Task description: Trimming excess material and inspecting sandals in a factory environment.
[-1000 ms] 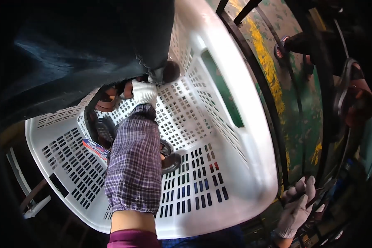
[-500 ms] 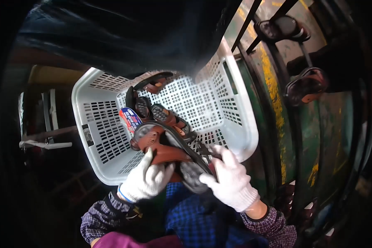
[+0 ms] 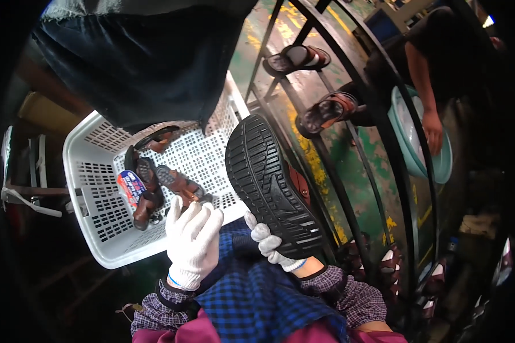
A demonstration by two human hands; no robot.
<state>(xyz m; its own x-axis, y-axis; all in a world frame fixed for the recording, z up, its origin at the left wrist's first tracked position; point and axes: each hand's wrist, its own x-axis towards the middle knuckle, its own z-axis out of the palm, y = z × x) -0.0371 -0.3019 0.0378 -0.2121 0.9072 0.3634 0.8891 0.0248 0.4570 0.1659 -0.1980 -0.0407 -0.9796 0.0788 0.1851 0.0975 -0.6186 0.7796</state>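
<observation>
My right hand (image 3: 269, 243), in a white knit glove, grips a sandal (image 3: 272, 183) by its lower end. The sandal's black ribbed sole faces up at me, and a bit of brown strap with a round stud shows at its right side. To the left, my gloved left hand (image 3: 194, 240) hovers over the near rim of a white plastic basket (image 3: 106, 260). Its fingers are loosely bent and apart, with nothing visible in them. Inside the basket lie several brown sandals (image 3: 177, 182) and a blue and red printed card (image 3: 131, 187).
Dark cloth (image 3: 137, 63) hangs over the basket's far side. On the right, a black metal rack (image 3: 326, 171) carries a brown sandal (image 3: 297, 59) and another sandal (image 3: 329, 112). Beyond it, another person's arm (image 3: 422, 80) reaches to a pale green basin (image 3: 445, 154). More sandals (image 3: 390, 266) sit low at right.
Both hands were on brown footwear above the basket's near rim. Now the left hand is off it, and the right holds a sandal sole-up, beside the basket. The view has swung right.
</observation>
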